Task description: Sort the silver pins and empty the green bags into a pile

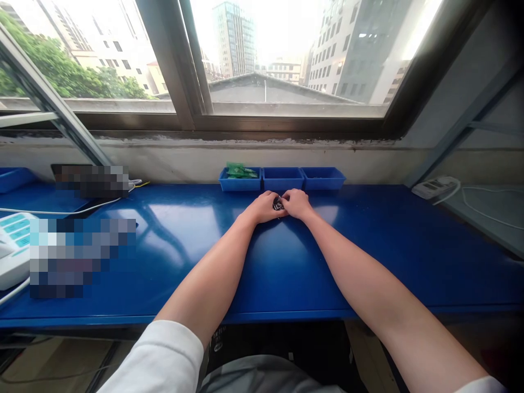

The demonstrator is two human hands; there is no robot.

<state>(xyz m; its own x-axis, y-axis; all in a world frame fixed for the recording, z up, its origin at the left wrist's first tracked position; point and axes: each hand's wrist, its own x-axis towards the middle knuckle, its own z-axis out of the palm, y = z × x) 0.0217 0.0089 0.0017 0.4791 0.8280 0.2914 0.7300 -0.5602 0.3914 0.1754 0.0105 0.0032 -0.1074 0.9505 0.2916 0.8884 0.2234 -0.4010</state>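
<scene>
My left hand (262,208) and my right hand (297,203) meet on the blue table, a little in front of the bins. Between them lies a small pile of dark, shiny metal pieces (278,204), too small to tell their exact kind. Curled fingers of my left hand wrap round the pile's left and near sides. From the right, my right hand closes in with bent fingers touching the pieces. Parts of the pile are hidden under both hands.
Behind my hands stand three blue bins: the left bin (241,184) holds green packets (240,171), beside a middle bin (282,180) and a right bin (324,180). A power strip (435,186) lies far right. A white device (14,248) and cables are at left.
</scene>
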